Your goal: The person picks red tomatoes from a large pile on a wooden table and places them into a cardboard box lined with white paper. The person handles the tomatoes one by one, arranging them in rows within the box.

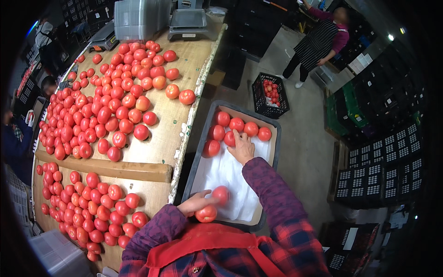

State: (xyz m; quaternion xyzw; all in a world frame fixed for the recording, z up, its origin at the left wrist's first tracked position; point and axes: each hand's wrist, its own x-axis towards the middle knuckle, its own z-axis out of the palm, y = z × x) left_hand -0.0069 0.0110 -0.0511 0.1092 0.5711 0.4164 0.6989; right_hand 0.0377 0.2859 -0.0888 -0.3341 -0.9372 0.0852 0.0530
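Observation:
Before me is a dark-rimmed crate with a white liner on its bottom. At its far end, several red tomatoes sit along two sides. My right hand reaches in, its fingers on a tomato beside that group. Over the near end of the crate, my left hand holds two tomatoes. The lower tomato is under the palm; the slightly blurred upper tomato lies against the fingers.
Left of the crate, a wooden table carries loose tomatoes, split by a wooden bar. Scales and clear plastic containers stand at its far end. A black crate of tomatoes lies near a person. Stacked crates line the right.

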